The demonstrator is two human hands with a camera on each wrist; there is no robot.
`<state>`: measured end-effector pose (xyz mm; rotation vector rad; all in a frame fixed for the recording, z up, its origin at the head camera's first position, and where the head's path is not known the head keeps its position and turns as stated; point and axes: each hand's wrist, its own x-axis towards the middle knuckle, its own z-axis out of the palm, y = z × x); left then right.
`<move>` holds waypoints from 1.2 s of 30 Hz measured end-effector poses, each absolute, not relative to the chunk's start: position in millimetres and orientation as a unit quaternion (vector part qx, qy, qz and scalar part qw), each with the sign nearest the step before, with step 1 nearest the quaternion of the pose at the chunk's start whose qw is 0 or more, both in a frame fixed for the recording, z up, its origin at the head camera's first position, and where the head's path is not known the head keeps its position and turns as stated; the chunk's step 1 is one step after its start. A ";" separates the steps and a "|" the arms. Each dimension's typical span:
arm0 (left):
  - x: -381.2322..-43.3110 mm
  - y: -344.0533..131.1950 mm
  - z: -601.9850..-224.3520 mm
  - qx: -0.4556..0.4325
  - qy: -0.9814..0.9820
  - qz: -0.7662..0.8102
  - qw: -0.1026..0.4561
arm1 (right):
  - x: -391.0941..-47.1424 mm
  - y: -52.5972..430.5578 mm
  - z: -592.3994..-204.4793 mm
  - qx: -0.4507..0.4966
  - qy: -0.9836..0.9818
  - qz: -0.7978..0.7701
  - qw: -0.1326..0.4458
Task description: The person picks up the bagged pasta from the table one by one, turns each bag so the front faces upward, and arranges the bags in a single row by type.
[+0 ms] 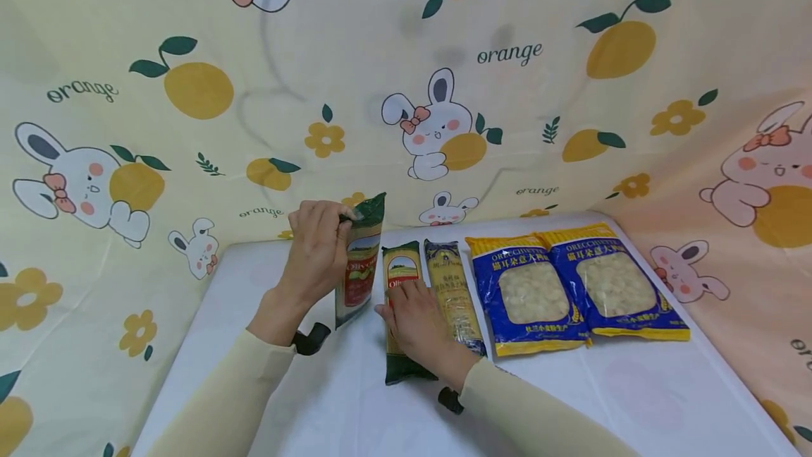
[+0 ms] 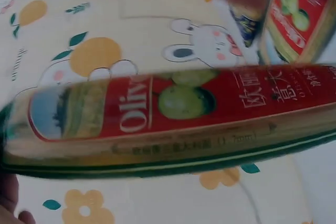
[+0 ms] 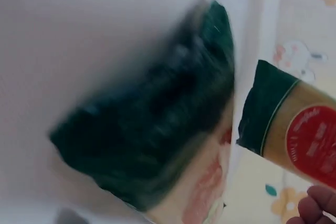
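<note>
My left hand point(image 1: 320, 245) grips the upper end of a green-and-red spaghetti pack point(image 1: 361, 266), holding it upright and a little tilted above the table. This pack point(image 2: 173, 108) crosses the left wrist view, its olive picture and red label showing. My right hand point(image 1: 419, 323) holds a second, matching spaghetti pack point(image 1: 402, 259) lying on the white table, thumb at its left edge and fingers over its label. In the right wrist view, a blurred green pack end point(image 3: 152, 124) fills the middle; fingertips point(image 3: 312, 211) show at lower right.
Right of the second pack lies a slim gold-and-blue pasta pack point(image 1: 453, 288). Two blue-and-yellow orecchiette bags point(image 1: 533, 295) lie further right, side by side. A white table point(image 1: 342, 400) is under them, and a cloth point(image 1: 355, 55) with rabbits and oranges hangs behind.
</note>
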<state>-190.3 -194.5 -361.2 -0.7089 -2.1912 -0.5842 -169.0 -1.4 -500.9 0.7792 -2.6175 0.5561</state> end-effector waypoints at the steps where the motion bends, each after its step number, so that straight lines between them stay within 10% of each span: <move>1: -189.0 -194.6 -359.9 -0.286 -0.850 -0.243 0.370 | -171.7 -0.7 -498.9 0.264 -0.927 0.207 0.166; 12: -198.2 -200.6 -366.9 -0.284 -0.846 -0.187 0.410 | -161.1 -0.4 -500.2 0.293 -0.910 0.288 0.056; 24: -221.7 -222.2 -394.5 -0.208 -0.880 -0.053 0.423 | -139.0 -18.0 -504.0 0.304 -0.909 0.276 0.066; 36: -234.9 -243.8 -449.1 -0.156 -0.939 -0.013 0.307 | -127.4 -36.0 -507.4 0.235 -0.941 0.236 -0.057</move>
